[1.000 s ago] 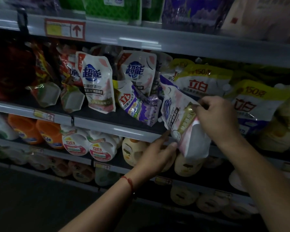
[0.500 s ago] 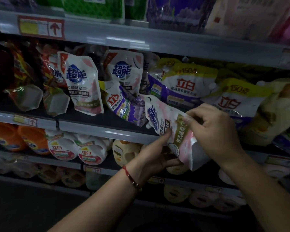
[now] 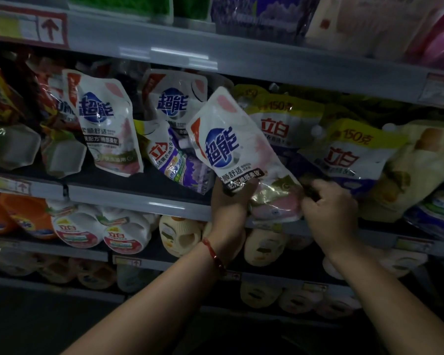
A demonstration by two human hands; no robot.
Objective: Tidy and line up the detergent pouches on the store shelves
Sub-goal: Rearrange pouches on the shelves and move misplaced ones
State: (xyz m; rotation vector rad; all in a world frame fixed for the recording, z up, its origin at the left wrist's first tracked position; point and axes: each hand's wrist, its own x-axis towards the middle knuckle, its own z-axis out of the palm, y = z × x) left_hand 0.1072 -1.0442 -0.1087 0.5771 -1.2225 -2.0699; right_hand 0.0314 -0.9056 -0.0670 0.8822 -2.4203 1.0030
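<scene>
I hold a white and pink detergent pouch (image 3: 231,152) with a blue logo, nearly upright and tilted left, in front of the middle shelf (image 3: 139,199). My left hand (image 3: 228,201) grips its lower left part. My right hand (image 3: 328,211) pinches its bottom right corner. Two matching white pouches (image 3: 105,124) (image 3: 173,98) stand on the shelf to the left. A purple and white pouch (image 3: 174,160) lies tilted between them and the held one. Yellow-topped pouches (image 3: 282,121) (image 3: 349,152) lean behind and to the right.
Red and orange pouches (image 3: 16,116) crowd the shelf's left end, and a pale yellow bag (image 3: 415,170) its right end. Detergent bottles (image 3: 98,226) fill the shelf below. The upper shelf rail (image 3: 215,57) with a price tag hangs close above.
The pouch lay on its side, logo turned away; both hands have since swung it up to nearly upright with its front facing me. My left hand shifted from under it to gripping its lower left.
</scene>
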